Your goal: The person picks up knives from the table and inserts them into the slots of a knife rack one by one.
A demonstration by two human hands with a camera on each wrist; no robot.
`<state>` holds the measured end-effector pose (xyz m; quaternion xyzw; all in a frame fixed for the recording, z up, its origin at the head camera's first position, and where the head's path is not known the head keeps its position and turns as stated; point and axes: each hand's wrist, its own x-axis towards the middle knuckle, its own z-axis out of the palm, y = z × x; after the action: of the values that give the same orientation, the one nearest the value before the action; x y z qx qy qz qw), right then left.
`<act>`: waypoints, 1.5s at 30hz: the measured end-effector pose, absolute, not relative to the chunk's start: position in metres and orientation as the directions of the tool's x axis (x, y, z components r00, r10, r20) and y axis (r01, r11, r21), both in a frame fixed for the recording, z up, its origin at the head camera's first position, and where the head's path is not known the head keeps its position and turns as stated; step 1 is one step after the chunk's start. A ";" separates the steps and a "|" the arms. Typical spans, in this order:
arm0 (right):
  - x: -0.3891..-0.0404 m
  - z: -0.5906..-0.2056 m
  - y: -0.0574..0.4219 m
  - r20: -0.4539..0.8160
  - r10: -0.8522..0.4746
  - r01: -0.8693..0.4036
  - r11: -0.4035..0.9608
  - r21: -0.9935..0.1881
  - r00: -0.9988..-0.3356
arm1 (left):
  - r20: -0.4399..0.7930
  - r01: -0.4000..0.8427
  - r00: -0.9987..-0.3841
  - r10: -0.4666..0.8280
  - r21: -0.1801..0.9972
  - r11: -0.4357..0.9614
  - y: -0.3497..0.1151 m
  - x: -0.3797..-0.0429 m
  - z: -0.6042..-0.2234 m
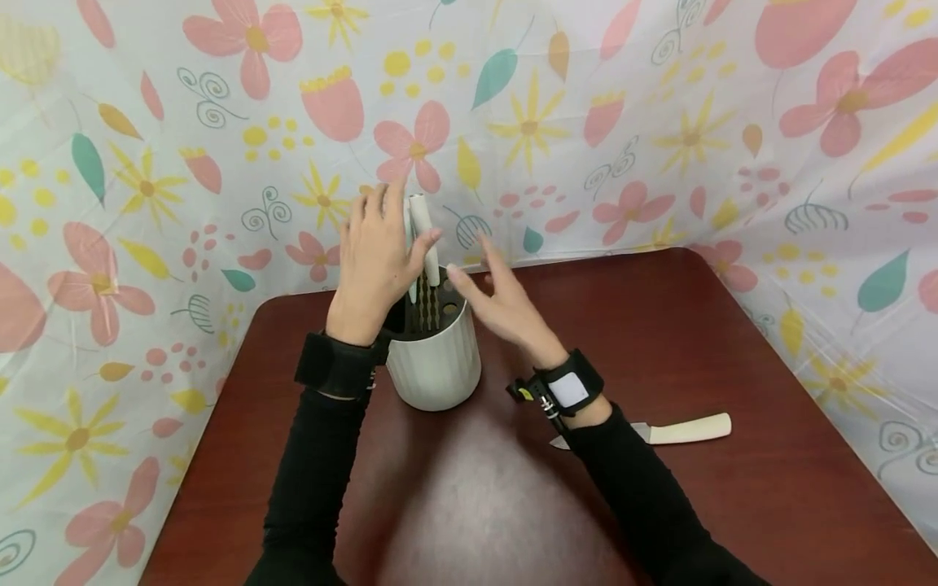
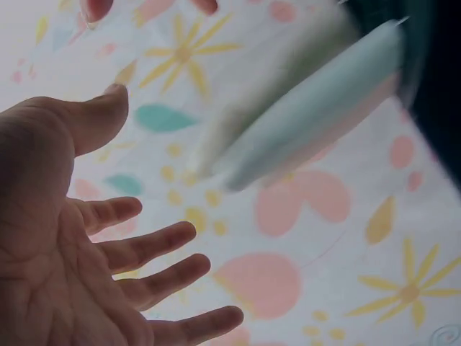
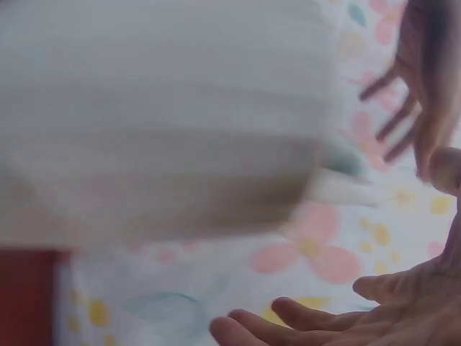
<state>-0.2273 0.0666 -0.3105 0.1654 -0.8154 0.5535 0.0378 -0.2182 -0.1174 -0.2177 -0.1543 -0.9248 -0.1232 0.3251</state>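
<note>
A ribbed off-white knife holder (image 1: pixel 436 370) with a dark slotted top stands upright on the table. Two knife handles rise from its slots, a white handle (image 1: pixel 425 240) and a pale bluish one partly behind my left hand. That left hand (image 1: pixel 375 256) is raised just left of the handles, fingers extended and thumb apart; the left wrist view shows a gap between the palm (image 2: pixel 43 267) and the blurred handles (image 2: pixel 310 108). On the holder's right side, my right hand (image 1: pixel 509 305) hovers by the rim with fingers straight. Neither hand grips anything.
On the reddish-brown table (image 1: pixel 637 325), a knife with a cream handle (image 1: pixel 692 429) lies to the right, its blade partly hidden by my right forearm. A flower-printed sheet (image 1: pixel 557 163) hangs behind the table and along its sides. Both wrists wear black straps.
</note>
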 end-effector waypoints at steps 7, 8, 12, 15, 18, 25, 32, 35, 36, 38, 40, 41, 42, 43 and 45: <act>-0.199 -0.262 0.090 0.538 -0.078 -0.535 0.296 -0.791 -0.839 | 0.779 0.399 -0.615 0.127 0.168 0.902 -0.119 -0.178 -0.201; -0.193 -0.258 0.093 0.589 -0.066 -0.579 0.297 -0.759 -0.806 | 0.795 0.408 -0.595 0.121 0.169 0.897 -0.118 -0.171 -0.200; -0.169 -0.247 0.097 0.781 -0.043 -0.748 0.323 -0.580 -0.623 | 0.852 0.446 -0.511 0.116 0.148 0.883 -0.108 -0.144 -0.204; -0.153 -0.243 0.096 0.873 -0.044 -0.832 0.330 -0.446 -0.486 | 0.885 0.471 -0.453 0.110 0.133 0.872 -0.099 -0.125 -0.208; -0.138 -0.243 0.093 0.909 -0.046 -0.867 0.324 -0.378 -0.413 | 0.903 0.495 -0.413 0.116 0.115 0.861 -0.090 -0.109 -0.214; -0.108 -0.253 0.092 0.910 -0.073 -0.865 0.350 -0.361 -0.409 | 0.919 0.546 -0.362 0.158 0.072 0.834 -0.068 -0.081 -0.231; -0.089 -0.264 0.092 0.929 -0.078 -0.883 0.348 -0.314 -0.361 | 0.929 0.579 -0.344 0.137 0.095 0.810 -0.057 -0.061 -0.248; -0.082 -0.269 0.092 0.937 -0.079 -0.892 0.342 -0.296 -0.341 | 0.928 0.600 -0.345 0.143 0.101 0.793 -0.053 -0.058 -0.256; -0.081 -0.271 0.092 0.938 -0.079 -0.893 0.342 -0.292 -0.337 | 0.927 0.605 -0.346 0.144 0.103 0.789 -0.051 -0.057 -0.259; -0.077 -0.275 0.093 0.939 -0.078 -0.893 0.346 -0.289 -0.334 | 0.924 0.613 -0.353 0.144 0.112 0.782 -0.049 -0.057 -0.265; -0.075 -0.280 0.093 0.940 -0.078 -0.892 0.350 -0.287 -0.333 | 0.925 0.618 -0.352 0.146 0.112 0.778 -0.047 -0.057 -0.273; -0.074 -0.283 0.093 0.939 -0.079 -0.891 0.352 -0.287 -0.334 | 0.923 0.618 -0.354 0.149 0.111 0.779 -0.046 -0.056 -0.276; -0.073 -0.286 0.094 0.939 -0.081 -0.890 0.354 -0.288 -0.336 | 0.923 0.619 -0.354 0.153 0.109 0.778 -0.046 -0.056 -0.280; -0.072 -0.288 0.094 0.937 -0.084 -0.889 0.355 -0.289 -0.338 | 0.923 0.623 -0.351 0.157 0.105 0.775 -0.045 -0.055 -0.283; -0.070 -0.294 0.094 0.935 -0.086 -0.885 0.361 -0.293 -0.344 | 0.924 0.625 -0.344 0.166 0.093 0.775 -0.044 -0.054 -0.290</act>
<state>-0.0697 0.0945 -0.2942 0.3519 -0.6902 0.4423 0.4518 -0.0543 -0.0444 -0.2899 -0.2507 -0.7890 -0.2227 0.5147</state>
